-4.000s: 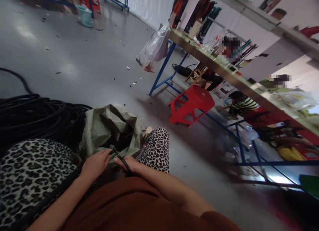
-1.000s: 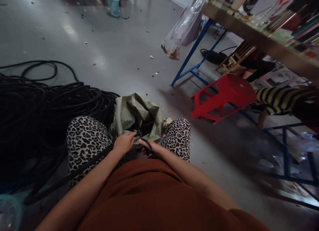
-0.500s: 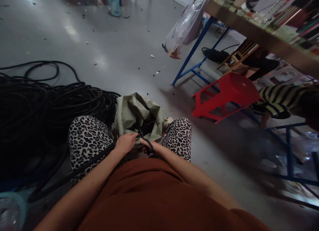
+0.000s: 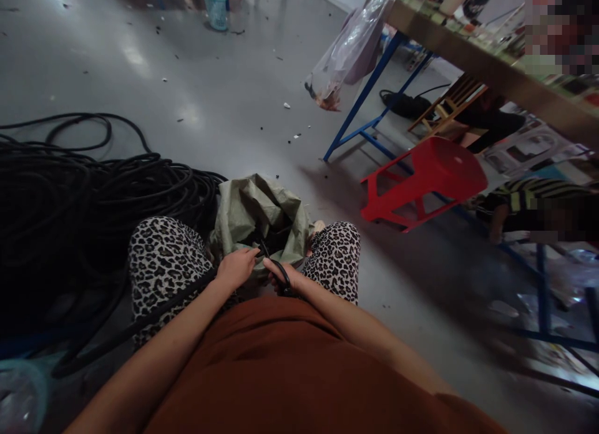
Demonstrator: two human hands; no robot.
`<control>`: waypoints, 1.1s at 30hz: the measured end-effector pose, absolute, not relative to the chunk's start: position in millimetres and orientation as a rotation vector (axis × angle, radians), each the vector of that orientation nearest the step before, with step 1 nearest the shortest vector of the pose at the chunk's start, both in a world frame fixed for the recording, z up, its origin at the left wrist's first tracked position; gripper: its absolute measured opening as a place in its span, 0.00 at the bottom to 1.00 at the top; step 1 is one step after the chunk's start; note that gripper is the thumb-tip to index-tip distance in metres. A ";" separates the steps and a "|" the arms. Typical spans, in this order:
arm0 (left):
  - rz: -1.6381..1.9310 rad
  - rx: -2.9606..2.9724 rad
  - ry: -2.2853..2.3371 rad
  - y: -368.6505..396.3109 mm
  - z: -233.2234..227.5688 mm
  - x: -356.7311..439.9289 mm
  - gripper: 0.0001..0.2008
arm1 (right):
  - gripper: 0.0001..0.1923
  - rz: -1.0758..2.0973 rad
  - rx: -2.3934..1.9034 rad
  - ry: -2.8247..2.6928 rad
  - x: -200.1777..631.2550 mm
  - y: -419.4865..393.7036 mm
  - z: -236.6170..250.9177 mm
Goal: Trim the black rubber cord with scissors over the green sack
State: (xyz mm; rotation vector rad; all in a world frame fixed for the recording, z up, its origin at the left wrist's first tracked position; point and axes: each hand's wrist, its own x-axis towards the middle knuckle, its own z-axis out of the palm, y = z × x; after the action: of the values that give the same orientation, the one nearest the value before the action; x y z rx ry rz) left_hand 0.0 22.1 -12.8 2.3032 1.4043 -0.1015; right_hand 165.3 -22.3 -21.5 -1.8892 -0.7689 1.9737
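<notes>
1. rust-brown top (image 4: 281, 371), plain, filling the lower frame.
2. leopard-print trousers (image 4: 161, 262), black spots on pale ground, on both legs.
3. both forearms bare, no sleeves showing.
4. left hand (image 4: 236, 267) and right hand (image 4: 283, 275) ungloved.

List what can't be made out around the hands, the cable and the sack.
Head view only:
- Right hand: grips black-handled scissors; the blades are too small and dark to see.
- Left hand: its fingertips hide what it pinches.
- Green sack: the inside is in shadow.
- Black cable: its cut end is hidden behind the left hand.
- Cable pile: cut off by the left edge.
</notes>
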 end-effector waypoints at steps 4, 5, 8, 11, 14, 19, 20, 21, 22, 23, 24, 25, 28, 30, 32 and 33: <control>-0.083 2.306 1.405 21.9 -13.4 0.5 0.19 | 0.26 1.947 -1.947 -0.885 165.2 -22.3 -16.4; -0.085 2.303 1.406 21.8 -13.9 0.6 0.19 | 0.26 1.946 -1.947 -0.905 165.3 -22.7 -16.4; -0.086 2.302 1.404 21.4 -17.1 0.5 0.19 | 0.27 1.945 -1.945 -0.913 165.5 -24.0 -17.8; -0.073 2.309 1.409 21.3 -21.3 0.0 0.18 | 0.26 1.944 -1.941 -0.903 165.8 -24.8 -21.8; -0.068 2.311 1.400 21.6 -23.9 -0.2 0.18 | 0.26 1.946 -1.932 -0.952 166.7 -24.9 -26.0; -0.095 2.309 1.391 22.2 -23.8 0.2 0.19 | 0.24 1.878 -1.987 -1.047 168.1 -24.3 -21.1; -0.102 2.311 1.392 22.3 -23.7 0.2 0.19 | 0.24 1.870 -1.997 -1.065 168.1 -24.2 -19.1; -0.106 2.311 1.392 22.3 -23.8 0.2 0.19 | 0.24 1.860 -2.007 -1.083 168.1 -24.2 -17.7; -0.106 2.309 1.391 22.4 -23.8 0.1 0.19 | 0.24 1.848 -2.016 -1.099 168.0 -24.1 -17.1; -0.102 2.307 1.391 22.6 -24.0 0.0 0.19 | 0.24 1.835 -2.021 -1.112 168.1 -24.0 -17.4; -0.097 2.304 1.391 22.8 -24.1 -0.2 0.19 | 0.24 1.824 -2.026 -1.122 168.2 -23.9 -18.5; -0.092 2.300 1.394 23.0 -24.1 -0.5 0.19 | 0.25 1.815 -2.032 -1.128 168.3 -23.8 -20.3; -0.077 2.278 1.418 24.3 -24.1 -1.5 0.19 | 0.25 1.812 -2.044 -1.130 169.3 -22.9 -26.9; -0.067 2.257 1.435 25.3 -24.5 -2.3 0.19 | 0.25 1.813 -2.060 -1.115 170.0 -22.1 -30.7; -0.055 2.248 1.440 26.1 -25.4 -3.0 0.19 | 0.25 1.823 -2.065 -1.091 170.7 -21.6 -33.4; -0.048 2.249 1.441 26.3 -25.9 -3.2 0.19 | 0.25 1.833 -2.058 -1.077 171.0 -21.5 -34.3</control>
State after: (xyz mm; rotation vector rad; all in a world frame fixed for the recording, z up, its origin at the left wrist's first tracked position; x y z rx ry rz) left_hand -3.2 26.3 -25.9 2.2490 1.4406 -0.0484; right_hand 171.0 -21.5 -34.3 -2.0576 -1.0770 1.8329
